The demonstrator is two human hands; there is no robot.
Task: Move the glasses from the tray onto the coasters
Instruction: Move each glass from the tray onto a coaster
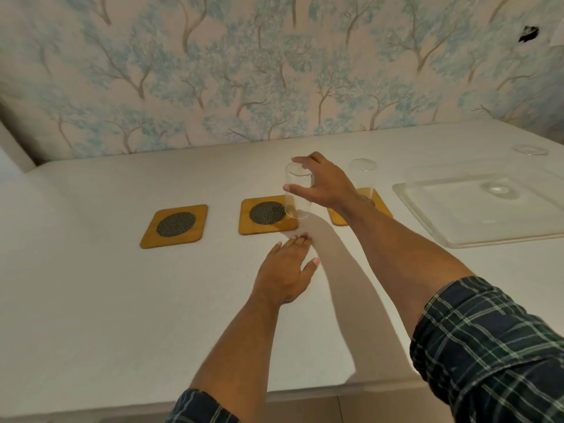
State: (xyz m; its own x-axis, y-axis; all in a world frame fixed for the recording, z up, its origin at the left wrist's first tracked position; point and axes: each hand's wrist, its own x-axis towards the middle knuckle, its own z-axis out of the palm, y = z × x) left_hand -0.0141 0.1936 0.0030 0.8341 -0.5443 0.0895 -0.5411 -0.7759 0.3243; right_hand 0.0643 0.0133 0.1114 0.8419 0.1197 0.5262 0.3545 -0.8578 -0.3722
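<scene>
Glass over the middle coaster

Nearest me, my left hand (285, 267) lies flat, fingers spread; at its 12 o'clock my right hand (320, 184) grips the glass (297, 193) (tilted) above the middle coaster (267, 213); tray (427, 221) at 3.

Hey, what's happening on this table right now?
A person is moving glasses from a clear tray onto coasters. The right hand holds a clear glass over the edge of the middle coaster. Another glass already stands on the right coaster. The left coaster is bare, and the left hand rests flat on the table.
</scene>
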